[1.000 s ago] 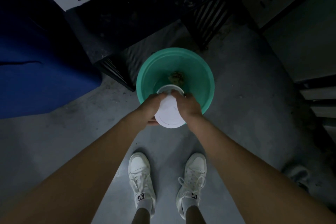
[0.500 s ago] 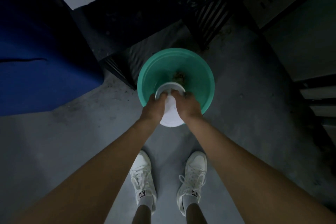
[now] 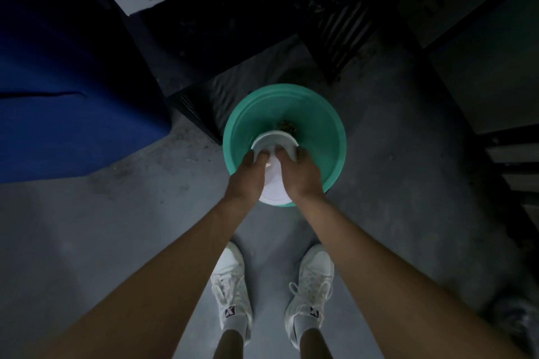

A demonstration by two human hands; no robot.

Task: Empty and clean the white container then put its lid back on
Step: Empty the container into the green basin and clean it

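While tipped mouth-forward over the green basin (image 3: 326, 131), the white container (image 3: 274, 181) is held between both hands, its base turned toward the camera.

Item 1, white container: round tub, prob. thin plastic; judged light and fairly stiff, walls likely to flex if squeezed. Position: above the near half of the basin, rim (image 3: 274, 140) pointed down and away. Whether the rim touches the basin floor cannot be told.

Item 2, left hand (image 3: 248, 178): fingers wrapped on the left wall, tips hooked at the rim. Clenched on the tub.

Item 3, right hand (image 3: 300, 175): same on the right wall, fingers curled over the rim edge. Clenched on the tub.

Item 4, green basin: set on the concrete floor (image 3: 408, 183); a small dark clump of debris (image 3: 287, 126) is seen inside, just beyond the tub's mouth.

Item 5, lid: not seen in view.

Handling notes: surface prob. smooth, slippery if wet; a two-sided hold on opposite walls near the rim is judged best, w/ thumbs kept off the inside during rinsing. Tub judged not fragile, but a drop onto concrete could crack it.

Step judged: emptying; cleaning and lidding not yet done.
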